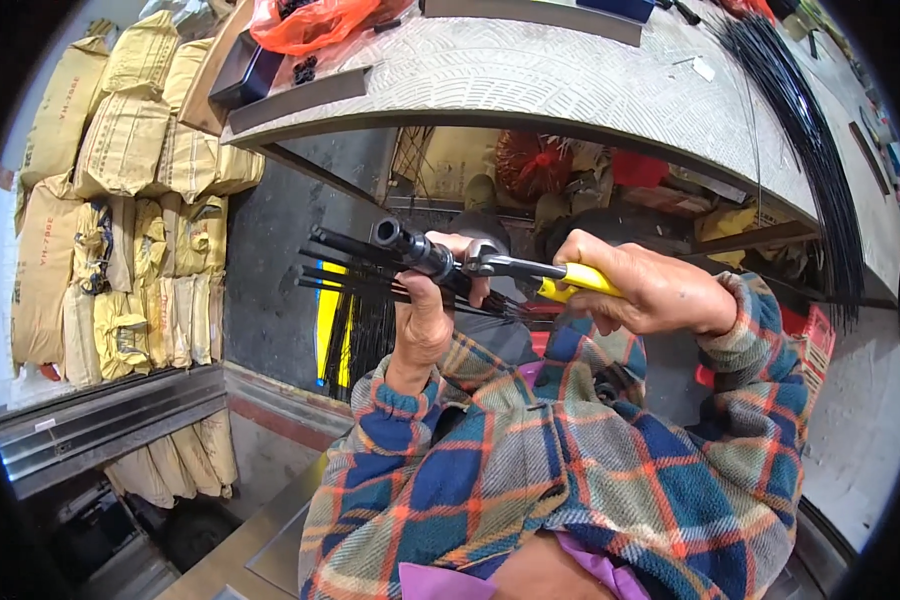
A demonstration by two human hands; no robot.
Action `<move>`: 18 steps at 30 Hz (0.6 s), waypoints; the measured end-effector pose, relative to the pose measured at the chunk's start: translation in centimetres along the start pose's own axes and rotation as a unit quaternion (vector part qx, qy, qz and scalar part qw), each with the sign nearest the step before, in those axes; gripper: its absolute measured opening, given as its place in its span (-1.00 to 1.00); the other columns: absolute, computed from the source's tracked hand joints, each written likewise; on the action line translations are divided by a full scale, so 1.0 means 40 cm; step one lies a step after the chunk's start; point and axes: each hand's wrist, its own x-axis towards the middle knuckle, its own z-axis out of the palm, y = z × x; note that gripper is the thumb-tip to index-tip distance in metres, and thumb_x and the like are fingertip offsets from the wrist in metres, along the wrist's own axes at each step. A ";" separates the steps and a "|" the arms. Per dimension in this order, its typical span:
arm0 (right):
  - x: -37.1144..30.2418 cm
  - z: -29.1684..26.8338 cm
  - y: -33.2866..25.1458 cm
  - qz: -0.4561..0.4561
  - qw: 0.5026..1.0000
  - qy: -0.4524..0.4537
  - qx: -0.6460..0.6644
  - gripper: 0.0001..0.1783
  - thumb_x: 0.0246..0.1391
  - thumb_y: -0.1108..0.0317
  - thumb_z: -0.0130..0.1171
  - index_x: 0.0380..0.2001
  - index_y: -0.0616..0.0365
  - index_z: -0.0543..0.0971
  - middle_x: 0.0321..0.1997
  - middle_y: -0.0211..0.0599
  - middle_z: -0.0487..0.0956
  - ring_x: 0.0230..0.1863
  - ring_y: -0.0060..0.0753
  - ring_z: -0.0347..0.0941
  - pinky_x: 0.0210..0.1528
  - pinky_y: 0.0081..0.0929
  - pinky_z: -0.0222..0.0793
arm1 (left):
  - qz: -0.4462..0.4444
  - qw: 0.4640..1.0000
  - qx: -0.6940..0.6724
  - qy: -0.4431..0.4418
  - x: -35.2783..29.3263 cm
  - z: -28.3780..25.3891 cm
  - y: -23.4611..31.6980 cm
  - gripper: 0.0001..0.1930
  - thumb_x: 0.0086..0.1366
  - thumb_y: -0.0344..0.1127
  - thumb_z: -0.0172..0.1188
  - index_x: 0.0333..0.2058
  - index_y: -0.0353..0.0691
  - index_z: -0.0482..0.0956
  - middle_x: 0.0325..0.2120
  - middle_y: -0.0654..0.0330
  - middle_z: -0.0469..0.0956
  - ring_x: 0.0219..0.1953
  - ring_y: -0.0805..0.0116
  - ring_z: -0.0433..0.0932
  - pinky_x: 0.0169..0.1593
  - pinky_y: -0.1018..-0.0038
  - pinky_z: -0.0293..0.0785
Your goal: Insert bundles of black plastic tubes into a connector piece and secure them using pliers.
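Over my lap, my left hand (425, 325) grips a black cylindrical fitting (420, 252) with a round open end, along with several thin black rods (355, 280) that stick out to the left. My right hand (645, 285) is wrapped round the yellow handles of a pair of pliers (590, 280). The metal jaws of the pliers meet the fitting's right side, close to my left fingers; whether they bite on it is hard to make out. Below the left hand hangs a bunch of thin black strands (365, 340), beside a yellow and blue strip (327, 325).
A worktable (530, 75) with a pale patterned top stands ahead, bearing an orange plastic bag (315, 25) and a long bundle of black rods (805, 120) draped over its right edge. Stacked tan sacks (120, 140) fill the left. A red bag (535, 165) sits under the table.
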 end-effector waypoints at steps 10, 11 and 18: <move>0.014 0.126 0.102 -0.031 0.984 0.143 -0.100 -0.69 0.02 0.51 0.01 -0.19 0.18 0.17 -0.63 -0.02 0.37 -0.61 0.09 0.36 -0.63 -0.19 0.19 | -0.013 0.993 0.110 0.030 0.013 0.002 -0.002 -0.22 0.14 0.41 -0.40 -0.27 -0.31 0.36 -0.66 0.22 0.34 -0.65 0.49 0.29 -0.53 0.59 0.26; 0.014 0.133 0.107 -0.046 0.977 0.167 -0.121 -0.68 0.01 0.52 0.02 -0.19 0.18 0.17 -0.62 -0.03 0.37 -0.61 0.08 0.36 -0.63 -0.17 0.19 | -0.014 0.994 0.101 0.037 0.015 0.005 -0.008 -0.22 0.14 0.41 -0.40 -0.26 -0.31 0.36 -0.66 0.21 0.34 -0.66 0.48 0.29 -0.53 0.59 0.26; 0.126 0.007 0.117 -0.094 0.939 0.332 0.011 -0.80 -0.18 0.43 0.29 -0.54 0.23 0.45 -0.44 -0.33 0.44 -0.38 -0.48 0.38 -0.30 -0.53 0.29 | 0.008 0.978 -0.033 0.205 0.078 -0.015 -0.079 -0.25 0.23 0.32 -0.41 -0.20 -0.38 0.36 -0.67 0.17 0.38 -0.66 0.42 0.31 -0.55 0.57 0.25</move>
